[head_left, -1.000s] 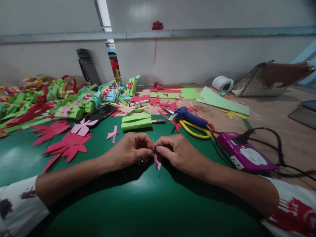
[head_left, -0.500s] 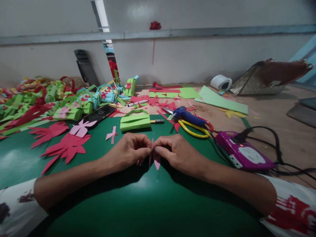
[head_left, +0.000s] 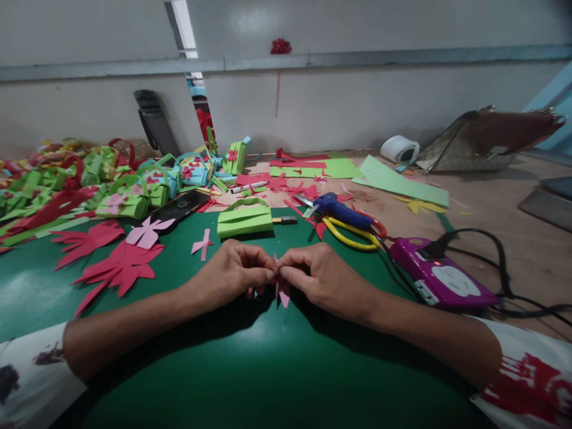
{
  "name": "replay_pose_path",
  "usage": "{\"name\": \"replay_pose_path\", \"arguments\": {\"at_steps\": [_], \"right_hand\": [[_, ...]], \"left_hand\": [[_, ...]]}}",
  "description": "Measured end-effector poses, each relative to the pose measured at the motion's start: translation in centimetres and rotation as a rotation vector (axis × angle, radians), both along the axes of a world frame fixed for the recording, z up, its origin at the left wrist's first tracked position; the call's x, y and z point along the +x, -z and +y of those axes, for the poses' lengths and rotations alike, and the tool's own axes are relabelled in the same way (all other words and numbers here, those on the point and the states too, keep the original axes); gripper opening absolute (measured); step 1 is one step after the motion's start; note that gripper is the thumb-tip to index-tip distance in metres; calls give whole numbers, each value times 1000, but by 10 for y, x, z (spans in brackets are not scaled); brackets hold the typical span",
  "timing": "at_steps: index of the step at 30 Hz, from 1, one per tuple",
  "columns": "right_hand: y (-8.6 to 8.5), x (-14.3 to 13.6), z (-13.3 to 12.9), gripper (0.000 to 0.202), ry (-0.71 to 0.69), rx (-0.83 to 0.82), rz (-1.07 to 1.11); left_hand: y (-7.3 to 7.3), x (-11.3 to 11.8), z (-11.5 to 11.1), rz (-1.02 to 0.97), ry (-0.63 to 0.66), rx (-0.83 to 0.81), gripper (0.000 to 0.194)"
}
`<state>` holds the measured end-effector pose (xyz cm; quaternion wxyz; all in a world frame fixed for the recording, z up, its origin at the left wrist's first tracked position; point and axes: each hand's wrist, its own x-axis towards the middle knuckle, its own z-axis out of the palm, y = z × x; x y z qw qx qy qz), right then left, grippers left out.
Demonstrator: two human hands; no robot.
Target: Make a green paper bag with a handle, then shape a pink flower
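Between my two hands, over the green mat (head_left: pixel 277 369), is a pink paper flower (head_left: pixel 283 295), its petals folded and partly hidden by fingertips. My left hand (head_left: pixel 236 271) pinches it from the left, thumb against forefinger. From the right, my right hand (head_left: pixel 319 277) grips the same piece in a matching pinch. Just beyond them stands a small green paper bag (head_left: pixel 245 220) with a handle, and a craft knife (head_left: pixel 285 220) pokes out at its right. A small pink paper cutout (head_left: pixel 202 245) lies left of the bag.
Red paper flowers (head_left: pixel 123 267) and a pink flower (head_left: pixel 149 232) lie at left, near a phone (head_left: pixel 181 205) and a heap of paper bags (head_left: pixel 120 202). Scissors (head_left: pixel 333 232), a blue glue gun (head_left: pixel 342 210) and a purple power strip (head_left: pixel 440 274) with cables occupy the right.
The pink flower has turned slightly between my fingertips, its lower petals now closer together. My left fingers have shifted a little; both hands stay in the same place.
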<state>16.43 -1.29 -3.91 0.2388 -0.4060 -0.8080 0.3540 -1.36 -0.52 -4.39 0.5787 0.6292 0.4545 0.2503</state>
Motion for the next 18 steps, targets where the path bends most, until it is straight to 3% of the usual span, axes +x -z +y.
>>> {"name": "replay_pose_path", "arguments": {"at_steps": [18], "right_hand": [[1, -1, -2, 25, 2, 4, 30]], "left_hand": [[-1, 0, 0, 17, -10, -22, 9]]}}
